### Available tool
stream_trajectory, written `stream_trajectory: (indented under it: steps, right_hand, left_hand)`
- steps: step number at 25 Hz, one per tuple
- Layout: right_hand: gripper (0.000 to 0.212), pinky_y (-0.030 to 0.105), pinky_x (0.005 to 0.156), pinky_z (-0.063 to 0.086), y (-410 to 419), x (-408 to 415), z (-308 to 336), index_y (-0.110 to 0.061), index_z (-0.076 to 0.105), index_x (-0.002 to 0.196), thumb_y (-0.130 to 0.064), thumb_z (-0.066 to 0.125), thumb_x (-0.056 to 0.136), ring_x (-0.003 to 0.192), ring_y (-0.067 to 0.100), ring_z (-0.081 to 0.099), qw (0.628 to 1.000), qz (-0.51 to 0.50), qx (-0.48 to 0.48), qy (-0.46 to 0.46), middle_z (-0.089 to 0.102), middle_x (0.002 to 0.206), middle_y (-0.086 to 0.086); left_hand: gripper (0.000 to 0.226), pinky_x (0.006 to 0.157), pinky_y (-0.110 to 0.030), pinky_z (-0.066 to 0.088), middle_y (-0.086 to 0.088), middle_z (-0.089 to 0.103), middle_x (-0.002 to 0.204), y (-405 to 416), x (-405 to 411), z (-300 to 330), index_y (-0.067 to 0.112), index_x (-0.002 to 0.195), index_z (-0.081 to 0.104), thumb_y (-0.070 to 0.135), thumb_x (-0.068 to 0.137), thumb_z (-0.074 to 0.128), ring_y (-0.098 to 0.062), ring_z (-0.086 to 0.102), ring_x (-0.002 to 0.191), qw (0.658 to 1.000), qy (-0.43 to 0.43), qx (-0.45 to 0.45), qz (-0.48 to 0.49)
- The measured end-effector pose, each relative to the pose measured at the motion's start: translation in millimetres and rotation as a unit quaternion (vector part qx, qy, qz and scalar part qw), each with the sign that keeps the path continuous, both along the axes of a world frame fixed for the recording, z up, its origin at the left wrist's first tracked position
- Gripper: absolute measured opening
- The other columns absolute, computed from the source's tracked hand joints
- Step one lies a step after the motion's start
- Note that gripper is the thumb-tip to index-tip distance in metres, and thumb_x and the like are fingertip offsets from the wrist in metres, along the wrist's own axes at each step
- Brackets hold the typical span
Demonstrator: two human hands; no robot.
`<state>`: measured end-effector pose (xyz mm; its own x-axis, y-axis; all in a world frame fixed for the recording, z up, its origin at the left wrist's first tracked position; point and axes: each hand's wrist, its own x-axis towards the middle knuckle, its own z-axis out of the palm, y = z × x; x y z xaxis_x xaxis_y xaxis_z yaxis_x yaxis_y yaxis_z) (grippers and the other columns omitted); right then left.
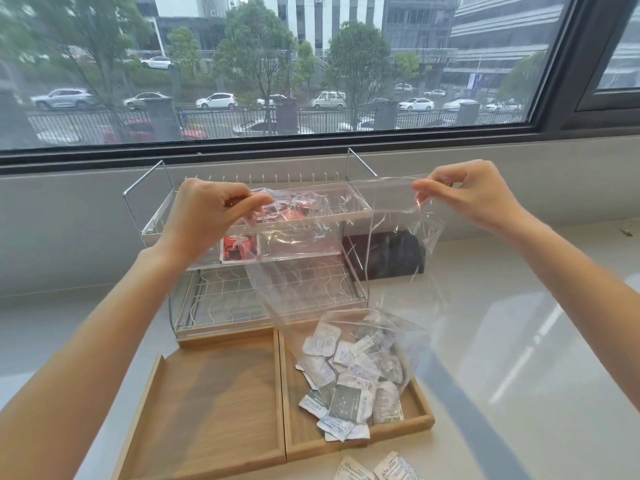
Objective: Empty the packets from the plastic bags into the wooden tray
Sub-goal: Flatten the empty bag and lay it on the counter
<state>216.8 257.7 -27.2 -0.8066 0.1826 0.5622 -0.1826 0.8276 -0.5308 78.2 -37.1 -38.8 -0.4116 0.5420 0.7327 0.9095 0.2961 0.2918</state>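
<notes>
— How are your hands set?

— Your left hand point(204, 216) and right hand point(464, 194) are both raised above the tray, each pinching a top corner of the clear plastic bag point(332, 237); you hold it stretched wide between them, its open end hanging down.

— And the packets?

— A pile of white packets point(349, 375) lies in the right compartment of the wooden tray point(221, 393), partly under a second bag point(398, 337); two more packets point(377, 469) lie on the counter point(519, 341) just in front; their print is too small to read.

Two packets point(377, 470) cut off by the bottom edge.
</notes>
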Motion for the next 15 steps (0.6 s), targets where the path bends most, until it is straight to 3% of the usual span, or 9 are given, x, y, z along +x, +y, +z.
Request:
stream_trajectory:
  steps: [2, 4, 6, 8, 11, 15]
  right_hand:
    - [0.028, 0.036, 0.054, 0.044, 0, -1, -2, -0.033, 0.069, 0.059, -0.055, 0.060, 0.073, 0.055, 0.035, 0.053, 1.000, 0.001, 0.000, -0.004, 0.071, 0.062, 0.003]
    - [0.025, 0.022, 0.047, 0.043, 1, 1, 0, -0.027, 0.070, 0.064, -0.046, 0.061, 0.078, 0.046, 0.015, 0.054, 0.999, 0.008, -0.025, -0.033, 0.069, 0.058, -0.011]
    - [0.019, 0.014, 0.038, 0.037, 2, 1, 1, -0.021, 0.070, 0.071, -0.031, 0.060, 0.084, 0.043, 0.004, 0.059, 0.995, 0.016, -0.062, -0.073, 0.069, 0.061, -0.012]
    - [0.017, 0.013, 0.034, 0.038, 2, 1, -1, -0.021, 0.067, 0.076, -0.025, 0.056, 0.088, 0.046, 0.005, 0.064, 0.991, 0.025, -0.098, -0.088, 0.071, 0.075, -0.006]
    - [0.017, 0.013, 0.039, 0.045, -3, 1, -3, -0.017, 0.064, 0.079, -0.023, 0.052, 0.090, 0.052, 0.005, 0.067, 0.984, 0.044, -0.157, -0.071, 0.069, 0.081, -0.001]
    - [0.019, 0.014, 0.055, 0.054, -5, -1, -8, -0.022, 0.064, 0.077, -0.025, 0.051, 0.090, 0.065, 0.005, 0.070, 0.980, 0.056, -0.180, -0.063, 0.070, 0.073, -0.009]
  left_hand:
    - [0.047, 0.041, -0.003, 0.036, 0.017, 0.058, 0.047, -2, -1, 0, 0.004, 0.070, 0.072, 0.046, 0.078, 0.053, 0.009, 0.052, 0.044, 1.000, -0.003, -0.010, 0.005]
    - [0.039, 0.038, -0.005, 0.037, 0.020, 0.056, 0.039, -3, -1, 0, 0.005, 0.070, 0.071, 0.040, 0.076, 0.057, 0.001, 0.051, 0.036, 0.999, -0.052, -0.001, 0.005]
    - [0.034, 0.035, -0.007, 0.036, 0.015, 0.063, 0.048, -3, 1, 0, 0.005, 0.073, 0.070, 0.038, 0.074, 0.060, -0.005, 0.050, 0.030, 0.992, -0.126, 0.016, 0.000]
    - [0.035, 0.031, -0.009, 0.034, 0.006, 0.069, 0.061, -3, 3, 1, 0.006, 0.077, 0.071, 0.039, 0.071, 0.061, -0.006, 0.052, 0.030, 0.980, -0.200, 0.024, -0.010]
    - [0.030, 0.033, -0.013, 0.041, 0.013, 0.071, 0.062, -8, 5, 2, 0.014, 0.079, 0.070, 0.041, 0.068, 0.060, -0.006, 0.056, 0.035, 0.964, -0.262, 0.035, -0.029]
    - [0.021, 0.049, -0.012, 0.051, 0.019, 0.071, 0.066, -22, 7, 3, 0.028, 0.082, 0.072, 0.038, 0.067, 0.061, -0.006, 0.065, 0.049, 0.960, -0.269, 0.042, -0.064]
